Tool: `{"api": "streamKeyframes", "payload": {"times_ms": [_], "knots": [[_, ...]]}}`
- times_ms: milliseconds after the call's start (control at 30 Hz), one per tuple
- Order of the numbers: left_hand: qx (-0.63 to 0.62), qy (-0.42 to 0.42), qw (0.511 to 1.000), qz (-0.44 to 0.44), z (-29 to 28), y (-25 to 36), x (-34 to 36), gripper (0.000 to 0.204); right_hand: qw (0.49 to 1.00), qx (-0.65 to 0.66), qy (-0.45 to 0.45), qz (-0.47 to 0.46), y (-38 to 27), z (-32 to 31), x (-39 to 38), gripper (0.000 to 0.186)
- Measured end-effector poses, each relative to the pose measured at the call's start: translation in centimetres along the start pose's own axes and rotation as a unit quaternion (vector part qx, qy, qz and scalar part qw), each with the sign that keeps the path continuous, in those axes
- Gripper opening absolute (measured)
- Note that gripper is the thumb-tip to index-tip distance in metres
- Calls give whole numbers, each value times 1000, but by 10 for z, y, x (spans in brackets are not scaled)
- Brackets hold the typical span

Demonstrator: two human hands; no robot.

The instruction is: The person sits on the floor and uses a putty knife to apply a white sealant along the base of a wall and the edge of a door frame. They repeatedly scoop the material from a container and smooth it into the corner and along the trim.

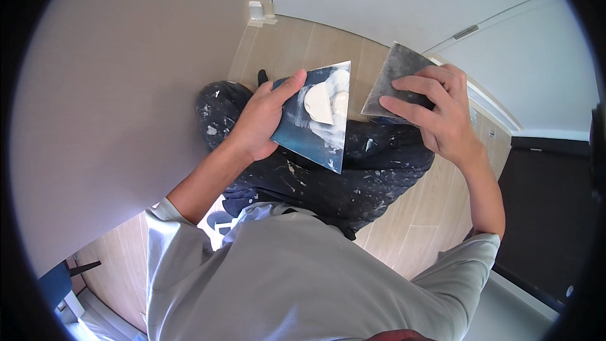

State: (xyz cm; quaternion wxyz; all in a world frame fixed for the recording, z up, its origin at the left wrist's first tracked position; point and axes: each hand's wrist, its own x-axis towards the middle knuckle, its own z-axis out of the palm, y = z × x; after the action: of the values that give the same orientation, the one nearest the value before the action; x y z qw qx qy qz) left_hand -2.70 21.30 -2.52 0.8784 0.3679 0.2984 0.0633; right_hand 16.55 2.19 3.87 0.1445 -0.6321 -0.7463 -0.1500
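Note:
My left hand (pixel 260 120) is closed on the left edge of a broad putty knife (pixel 297 129), thumb on top. The blade is dark blue, smeared white, and tilted to face up. A thick lump of white putty (pixel 319 104) sits near its right edge. To the right, my right hand (pixel 448 110) grips a second broad blade, a grey scraper (pixel 407 63), with fingers spread across its face. Its lower left corner points toward the first knife, and a gap separates the two. Any handles are hidden by the hands.
My paint-spattered dark trousers (pixel 315 183) lie folded beneath the tools, on a light wood floor (pixel 290 41). A beige wall (pixel 126 88) rises close at the left. White panels (pixel 404 0) stand ahead, with a taped corner (pixel 255 11). A black panel (pixel 543 202) is at the right.

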Motion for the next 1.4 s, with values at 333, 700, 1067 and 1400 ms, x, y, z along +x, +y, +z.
{"api": "streamKeyframes", "payload": {"times_ms": [333, 700, 1067, 1400], "knots": [[8, 8, 1000, -24, 3, 9, -5, 42, 997, 23, -23, -63, -1, 5, 23, 39], [-51, 72, 996, 8, -45, 13, 4, 40, 924, 328, -50, 191, 14, 74, 22, 46], [-74, 227, 965, 103, -160, -3, -4, 39, 322, 810, 116, 476, 45, 299, 70, 17], [-87, 236, 965, 77, -168, -24, 8, 39, 271, 828, 155, 467, 53, 359, 107, 18]]}}
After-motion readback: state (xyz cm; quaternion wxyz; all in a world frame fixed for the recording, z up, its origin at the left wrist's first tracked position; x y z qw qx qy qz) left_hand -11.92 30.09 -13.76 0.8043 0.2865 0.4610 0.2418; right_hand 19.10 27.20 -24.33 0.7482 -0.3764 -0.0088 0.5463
